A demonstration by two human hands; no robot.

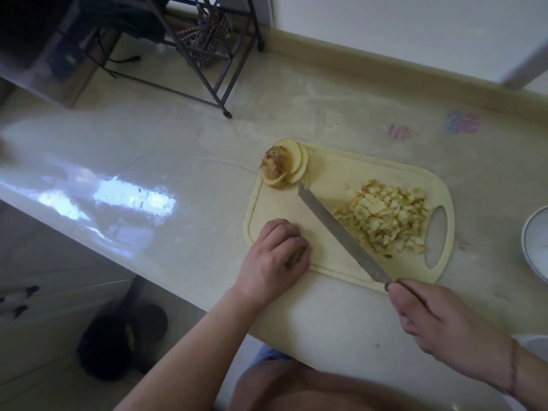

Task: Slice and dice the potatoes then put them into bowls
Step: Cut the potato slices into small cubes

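We stand at the table [184, 161], where the cutting board [335, 170] lies with its handle hole toward three o'clock. We judge ourselves midway through the dicing: a heap of diced potato [385, 218] sits on the board's three o'clock half, while a fan of potato slices [298, 161] with a skin-on end piece waits at the eleven o'clock corner, overlapping the rim. The bowl [530, 241] shows only its rim at the three o'clock edge of view, apart from the board.

The knife [344, 232] runs its long axis from five o'clock to eleven o'clock, its tip pointing at the slices and ending just beside them. Our right hand [439, 318] is wrapped round the handle. Our left hand [278, 256] rests on the board's seven o'clock corner, fingers curled over a brownish piece, perhaps potato; we cannot tell for sure.

Next, we judge, the slices need drawing to the centre and cutting crosswise, with the fingertips kept tucked away from the blade.
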